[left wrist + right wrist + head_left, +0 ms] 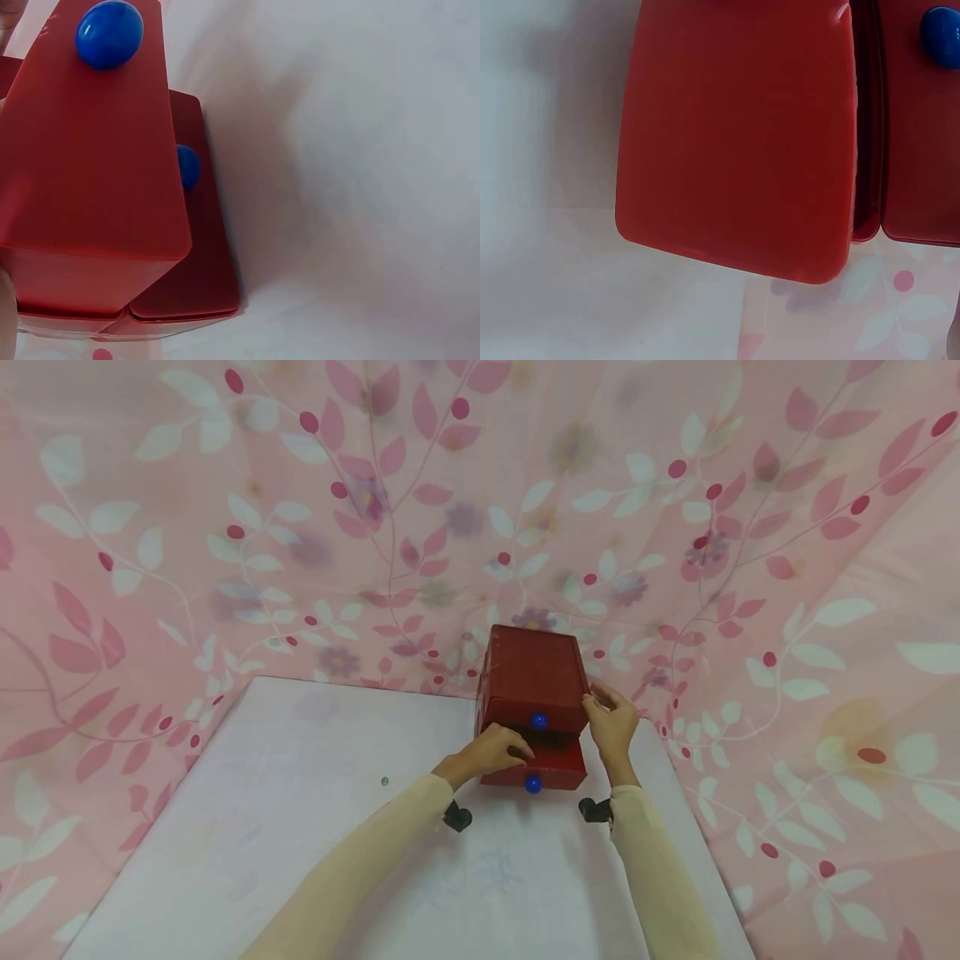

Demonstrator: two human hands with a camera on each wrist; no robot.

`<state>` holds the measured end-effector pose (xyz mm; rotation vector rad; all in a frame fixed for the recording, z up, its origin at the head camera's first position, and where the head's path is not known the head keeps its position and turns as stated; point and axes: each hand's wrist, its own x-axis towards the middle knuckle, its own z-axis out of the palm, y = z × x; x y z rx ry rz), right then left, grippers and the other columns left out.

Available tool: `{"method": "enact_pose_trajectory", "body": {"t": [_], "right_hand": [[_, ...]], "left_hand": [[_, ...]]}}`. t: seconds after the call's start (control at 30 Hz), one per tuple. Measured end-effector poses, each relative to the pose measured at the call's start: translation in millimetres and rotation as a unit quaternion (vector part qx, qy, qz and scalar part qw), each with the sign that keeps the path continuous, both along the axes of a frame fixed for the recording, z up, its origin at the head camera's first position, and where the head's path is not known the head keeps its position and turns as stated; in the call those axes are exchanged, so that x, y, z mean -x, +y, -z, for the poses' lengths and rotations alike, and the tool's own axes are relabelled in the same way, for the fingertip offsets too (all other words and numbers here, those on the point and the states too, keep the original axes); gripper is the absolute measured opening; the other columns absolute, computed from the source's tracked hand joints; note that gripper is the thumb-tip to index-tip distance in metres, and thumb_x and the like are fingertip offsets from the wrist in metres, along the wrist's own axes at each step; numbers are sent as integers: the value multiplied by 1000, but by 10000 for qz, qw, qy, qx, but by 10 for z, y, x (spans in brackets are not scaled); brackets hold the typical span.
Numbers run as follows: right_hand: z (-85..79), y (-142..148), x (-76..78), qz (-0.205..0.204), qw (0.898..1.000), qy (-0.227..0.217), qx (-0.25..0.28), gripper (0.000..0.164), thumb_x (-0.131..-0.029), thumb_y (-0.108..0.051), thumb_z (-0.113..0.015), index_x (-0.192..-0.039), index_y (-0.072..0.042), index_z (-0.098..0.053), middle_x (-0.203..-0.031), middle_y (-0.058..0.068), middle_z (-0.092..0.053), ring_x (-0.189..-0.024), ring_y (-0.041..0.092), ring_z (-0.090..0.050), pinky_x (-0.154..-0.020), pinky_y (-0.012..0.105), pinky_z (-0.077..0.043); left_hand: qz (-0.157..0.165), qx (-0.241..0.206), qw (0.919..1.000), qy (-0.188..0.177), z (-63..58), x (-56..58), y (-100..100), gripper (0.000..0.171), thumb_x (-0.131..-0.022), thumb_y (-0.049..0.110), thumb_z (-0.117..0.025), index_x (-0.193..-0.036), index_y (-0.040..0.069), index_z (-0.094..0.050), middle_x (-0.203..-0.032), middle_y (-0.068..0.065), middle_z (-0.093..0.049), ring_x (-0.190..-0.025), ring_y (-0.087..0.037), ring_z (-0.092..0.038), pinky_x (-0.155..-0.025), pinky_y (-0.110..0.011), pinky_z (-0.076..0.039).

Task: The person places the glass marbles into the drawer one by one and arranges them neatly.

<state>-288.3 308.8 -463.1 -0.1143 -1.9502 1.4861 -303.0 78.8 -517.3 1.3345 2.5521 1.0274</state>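
A red drawer cabinet (pixel 534 668) with blue ball knobs stands at the back of the white table. One drawer (pixel 553 774) below the top one is pulled out, its blue knob (pixel 532 785) facing forward. My left hand (pixel 491 752) reaches over the left wall of this drawer, fingers bent down at its opening; whether they pinch anything is hidden. My right hand (pixel 613 724) rests against the cabinet's right side near the front edge. In the left wrist view, another drawer front (pixel 206 247) with a knob sits under the pulled-out one. The right wrist view shows the drawer front (pixel 739 142) close up.
A small clear round piece (pixel 385 782) lies on the white table (pixel 315 743), left of the cabinet. Pink flowered cloth (pixel 390 510) hangs close behind the cabinet and along the sides. A dark wrist camera (pixel 457 816) sits under each sleeve cuff.
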Motion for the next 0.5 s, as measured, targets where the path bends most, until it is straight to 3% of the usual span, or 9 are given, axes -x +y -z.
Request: {"method": "enact_pose_trajectory", "body": {"t": [0.1, 0.17, 0.33, 0.5], "right_hand": [[-77, -36, -61, -151, 9999, 35, 69, 28, -80, 7, -70, -108, 13, -68, -103, 32, -66, -98, 44, -65, -74, 15, -54], [-111, -58, -93, -185, 9998, 25, 119, 28, -80, 7, -70, -108, 13, -68, -104, 33, -66, -95, 39, -67, -74, 16, -55], [-39, -34, -47, 10, 9999, -96, 99, 27, -81, 3, -73, -108, 6, -71, -103, 23, -70, -85, 10, -69, -75, 16, -55], [26, 0, 0, 76, 9999, -5, 80, 28, -80, 2, -74, -107, 5, -72, -101, 20, -71, -86, 12, -69, -75, 18, -55]], "left_hand": [[-61, -177, 9998, 18, 14, -18, -15, 20, -86, 20, -75, -106, 17, -77, -103, 9, -71, -101, -8, -62, -90, -18, -49], [-124, -354, 9993, 11, 23, -32, -32, 20, -87, 21, -75, -106, 17, -77, -104, 9, -71, -102, -7, -62, -91, -19, -49], [-271, -973, 9949, 13, 46, -61, -94, 20, -86, 18, -75, -106, 15, -76, -102, 6, -71, -99, -7, -63, -90, -20, -50], [-432, -1536, 9871, 98, 38, -83, -202, 18, -85, 13, -77, -103, 12, -77, -98, 5, -71, -97, -9, -64, -90, -23, -52]]}}
